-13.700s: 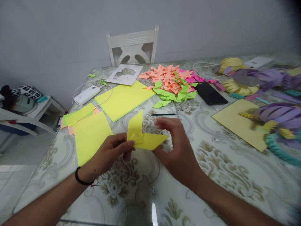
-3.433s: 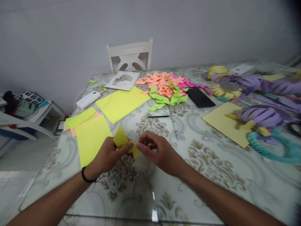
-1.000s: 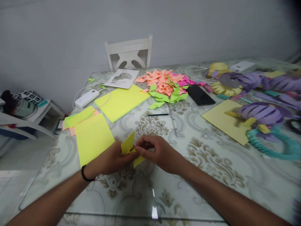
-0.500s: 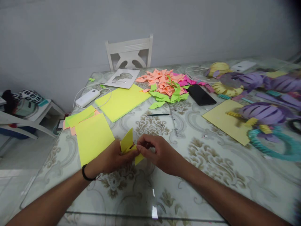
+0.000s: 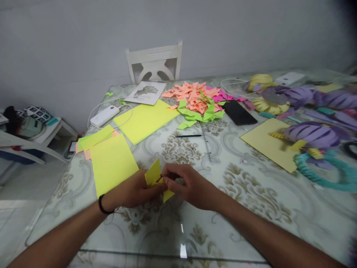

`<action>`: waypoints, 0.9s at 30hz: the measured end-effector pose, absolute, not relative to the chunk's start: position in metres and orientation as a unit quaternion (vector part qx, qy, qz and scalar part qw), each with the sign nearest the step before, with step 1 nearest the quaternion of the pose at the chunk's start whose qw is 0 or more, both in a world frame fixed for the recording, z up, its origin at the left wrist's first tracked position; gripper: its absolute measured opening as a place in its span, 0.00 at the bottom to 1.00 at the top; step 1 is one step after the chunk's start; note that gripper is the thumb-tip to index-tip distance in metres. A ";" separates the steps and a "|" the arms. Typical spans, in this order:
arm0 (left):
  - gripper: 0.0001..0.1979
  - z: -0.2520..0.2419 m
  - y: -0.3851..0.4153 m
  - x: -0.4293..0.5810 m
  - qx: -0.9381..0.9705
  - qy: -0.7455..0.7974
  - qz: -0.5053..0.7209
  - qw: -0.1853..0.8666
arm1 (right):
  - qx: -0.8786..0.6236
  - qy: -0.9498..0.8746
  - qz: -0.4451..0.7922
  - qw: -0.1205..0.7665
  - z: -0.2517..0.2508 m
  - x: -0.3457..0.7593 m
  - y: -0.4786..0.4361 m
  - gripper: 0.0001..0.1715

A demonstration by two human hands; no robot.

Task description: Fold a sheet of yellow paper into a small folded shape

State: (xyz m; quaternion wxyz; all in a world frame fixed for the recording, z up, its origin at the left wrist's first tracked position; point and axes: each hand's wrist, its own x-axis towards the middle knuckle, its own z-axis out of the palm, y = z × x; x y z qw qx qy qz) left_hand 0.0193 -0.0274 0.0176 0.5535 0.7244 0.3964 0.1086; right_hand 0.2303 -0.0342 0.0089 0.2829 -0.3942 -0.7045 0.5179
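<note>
A small folded piece of yellow paper (image 5: 153, 173) is held between my two hands above the front part of the table. My left hand (image 5: 136, 190) is closed on its left side, the thumb lying along the fold. The fingers of my right hand (image 5: 182, 181) pinch the paper's right part, and a yellow corner shows below them. The inner folds are partly hidden by my fingers. Beside my left hand lies a larger yellow sheet (image 5: 111, 163), flat on the table.
Beyond lie a yellow paper stack (image 5: 145, 121), a heap of folded paper pieces (image 5: 192, 96), a dark pencil (image 5: 188, 136), a clear ruler (image 5: 206, 145) and a black phone (image 5: 240, 112). A white power bank (image 5: 105, 116) is at left, purple paper lanterns (image 5: 312, 134) at right.
Both hands have moved slightly toward me and to the right with the folded yellow paper. Both still grip it; the things on the table have stayed put.
</note>
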 end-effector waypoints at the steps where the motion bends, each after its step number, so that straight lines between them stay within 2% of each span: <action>1: 0.17 0.018 -0.027 0.019 0.726 0.393 0.107 0.555 | -0.390 -0.703 0.520 0.287 0.009 0.230 -0.034 0.07; 7: 0.18 0.015 -0.027 0.018 0.718 0.406 0.128 0.551 | -0.401 -0.690 0.519 0.307 0.010 0.229 -0.035 0.08; 12: 0.25 0.013 -0.026 0.018 0.682 0.444 0.216 0.540 | -0.416 -0.697 0.492 0.313 0.014 0.231 -0.034 0.15; 16: 0.26 0.011 -0.024 0.016 0.678 0.452 0.228 0.533 | -0.417 -0.703 0.480 0.318 0.015 0.230 -0.034 0.18; 27: 0.25 0.014 -0.027 0.017 0.646 0.441 0.226 0.580 | -0.406 -0.707 0.481 0.324 0.015 0.231 -0.034 0.16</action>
